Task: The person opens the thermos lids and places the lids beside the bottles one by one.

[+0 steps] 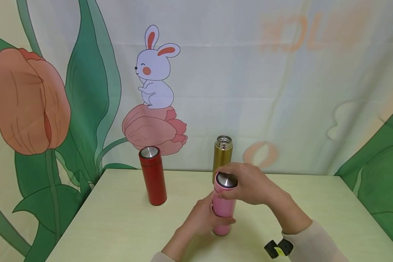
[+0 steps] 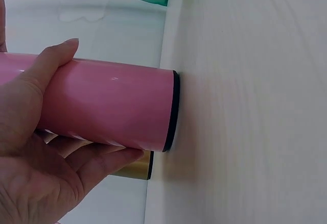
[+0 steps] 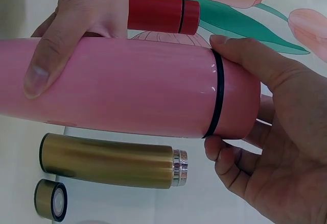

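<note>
A pink thermos flask [image 1: 223, 207] stands upright near the middle of the table. My left hand [image 1: 204, 216] grips its body from the left, thumb on one side and fingers round the other. At the top, my right hand [image 1: 252, 183] holds the pink lid [image 3: 240, 99], thumb and fingers on opposite sides of it. The lid has a shiny steel top [image 1: 227, 179] and sits on the flask above a black ring [image 3: 217, 94]. Just behind stands a gold thermos flask [image 3: 110, 161], its steel neck bare. The gold lid [image 3: 50, 200] rests by its base in the right wrist view.
A red thermos flask [image 1: 153, 182] with its lid on stands at the back left of the pale table [image 1: 111, 218]. Behind the table hangs a printed cloth [image 1: 216, 72] with a rabbit and tulips. A black device [image 1: 279, 249] is on my right sleeve.
</note>
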Motion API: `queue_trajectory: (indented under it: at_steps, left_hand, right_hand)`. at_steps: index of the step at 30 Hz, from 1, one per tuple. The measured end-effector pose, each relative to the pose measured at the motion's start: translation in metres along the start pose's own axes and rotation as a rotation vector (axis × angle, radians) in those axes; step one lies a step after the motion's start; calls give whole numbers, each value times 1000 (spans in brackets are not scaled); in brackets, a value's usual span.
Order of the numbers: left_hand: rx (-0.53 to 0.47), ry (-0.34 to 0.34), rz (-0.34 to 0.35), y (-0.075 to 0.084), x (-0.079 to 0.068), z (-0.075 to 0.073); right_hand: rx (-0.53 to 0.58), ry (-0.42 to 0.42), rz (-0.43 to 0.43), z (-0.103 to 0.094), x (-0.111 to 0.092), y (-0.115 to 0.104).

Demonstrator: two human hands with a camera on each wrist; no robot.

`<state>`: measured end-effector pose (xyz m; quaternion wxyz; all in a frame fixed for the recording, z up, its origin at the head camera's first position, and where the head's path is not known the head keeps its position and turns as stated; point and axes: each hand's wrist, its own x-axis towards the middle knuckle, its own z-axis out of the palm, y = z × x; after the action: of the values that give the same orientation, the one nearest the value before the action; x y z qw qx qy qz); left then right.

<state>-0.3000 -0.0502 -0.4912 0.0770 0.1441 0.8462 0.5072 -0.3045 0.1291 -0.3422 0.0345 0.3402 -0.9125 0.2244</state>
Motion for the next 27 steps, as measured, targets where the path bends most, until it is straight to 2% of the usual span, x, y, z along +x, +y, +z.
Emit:
queue_trajectory:
  at_steps: [4, 10, 17, 27]
  left_hand:
    - [6, 12, -8, 0, 0, 2]
    - [29, 35, 17, 1, -1, 3]
    - [42, 50, 17, 2, -2, 4]
    - [48, 51, 28, 2, -1, 4]
  right_hand:
    - [0, 7, 7, 1, -1, 0]
    - [-31, 15, 30, 2, -4, -1]
    - [-125, 13, 84, 1, -6, -7]
    - [-222, -4, 110, -2, -5, -17]
